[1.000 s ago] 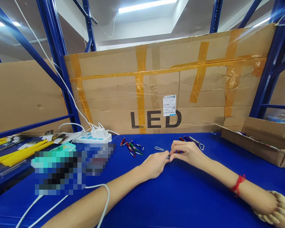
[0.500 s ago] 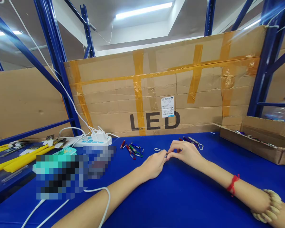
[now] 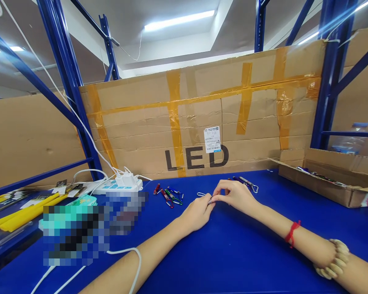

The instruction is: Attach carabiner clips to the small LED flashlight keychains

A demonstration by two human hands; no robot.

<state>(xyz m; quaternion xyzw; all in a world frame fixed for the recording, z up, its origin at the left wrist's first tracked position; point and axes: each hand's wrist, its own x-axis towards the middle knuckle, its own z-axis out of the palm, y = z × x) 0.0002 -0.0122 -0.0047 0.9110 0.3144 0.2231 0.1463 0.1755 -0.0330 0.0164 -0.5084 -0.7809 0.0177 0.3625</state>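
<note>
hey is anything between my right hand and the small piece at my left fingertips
Nothing visible does. Your right hand has its fingertips at the small piece in your left hand; the silvery loop lies just beyond, not between them.

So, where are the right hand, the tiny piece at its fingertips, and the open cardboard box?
Right hand (image 3: 234, 197): head view, back of the hand.
Tiny piece (image 3: 210, 201): head view, its small visible part.
Open cardboard box (image 3: 315, 184): head view, front wall.
</note>
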